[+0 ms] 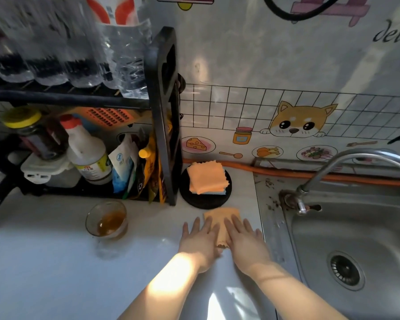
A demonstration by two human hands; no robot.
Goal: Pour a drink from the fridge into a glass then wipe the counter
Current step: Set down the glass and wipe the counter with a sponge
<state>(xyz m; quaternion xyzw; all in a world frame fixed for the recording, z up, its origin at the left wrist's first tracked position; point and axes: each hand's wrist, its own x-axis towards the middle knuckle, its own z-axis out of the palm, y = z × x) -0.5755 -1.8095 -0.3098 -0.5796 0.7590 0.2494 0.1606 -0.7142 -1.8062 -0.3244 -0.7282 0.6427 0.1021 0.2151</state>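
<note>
Judging from the glass [106, 220] left of the sink [351, 241], already holding amber drink, pouring looks done and wiping is under way. Nearer the sink, the left hand [200, 239] and right hand [244, 237] lie flat, fingers spread, pressing the orange cloth [221, 221] onto the worktop [56, 273] without gripping it. Its long axis runs away from the person, toward the wall.

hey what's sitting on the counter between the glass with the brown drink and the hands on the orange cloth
Nothing. In the head view, the counter between the glass and the left hand on the orange cloth is bare.
</note>
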